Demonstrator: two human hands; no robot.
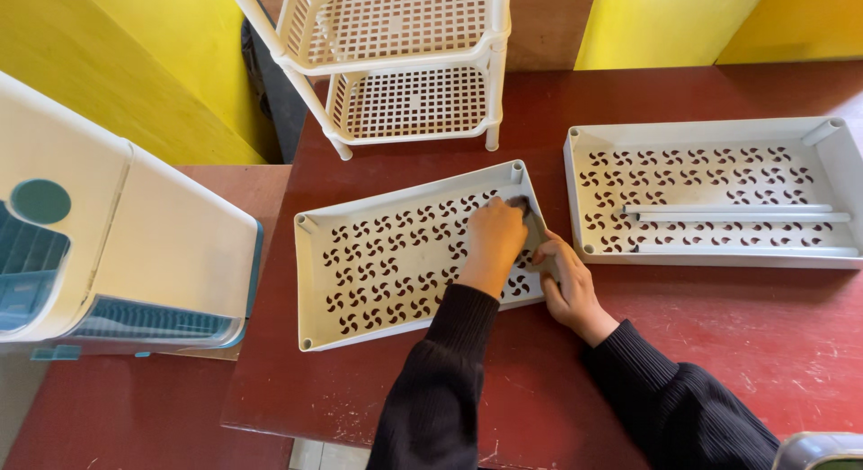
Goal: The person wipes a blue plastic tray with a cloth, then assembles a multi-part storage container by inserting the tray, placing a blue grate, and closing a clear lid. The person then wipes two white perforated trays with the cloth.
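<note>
Near tray [395, 263] flat on red counter [719, 344], centre, perforated face up. Left hand [493, 241] curled, knuckles up, fingertips pressed on tray surface near its 2 o'clock corner. Right hand [564, 277] grips tray's 3 o'clock edge, thumb on rim, fingers beneath; exact pinch unclear. Second tray [845, 164] at 3 o'clock, apart, holds loose tubes [737, 213]. Two-tier rack [404, 66] at 12 o'clock. White-teal appliance [126, 236] at 9 o'clock.
</note>
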